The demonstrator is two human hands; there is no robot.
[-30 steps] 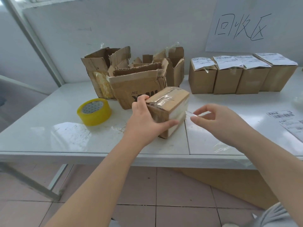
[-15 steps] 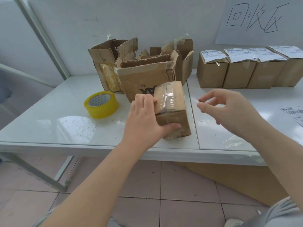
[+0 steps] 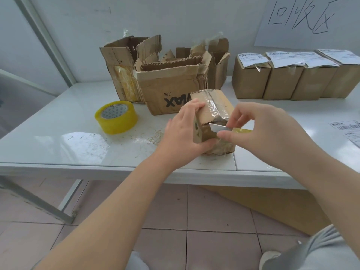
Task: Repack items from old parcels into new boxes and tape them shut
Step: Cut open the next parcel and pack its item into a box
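Observation:
A small taped cardboard parcel point(image 3: 216, 106) stands on the white table point(image 3: 58, 137) near its front edge. My left hand point(image 3: 183, 133) grips the parcel's left side, with the thumb under its near face. My right hand point(image 3: 268, 131) pinches a small knife blade point(image 3: 220, 128) with a yellowish handle. The blade's tip touches the upper edge of the parcel's near face. A yellow roll of packing tape point(image 3: 116, 116) lies flat to the left.
Torn, opened old boxes point(image 3: 167, 90) are piled behind the parcel. A row of sealed boxes with shipping labels point(image 3: 292, 78) lines the back right. Loose labels point(image 3: 348, 129) lie at the right edge. A sheet of handwritten characters point(image 3: 303, 20) hangs on the wall.
My left hand turned the parcel so one end faces me. My right hand came in from the right and set the blade against the parcel's near top edge.

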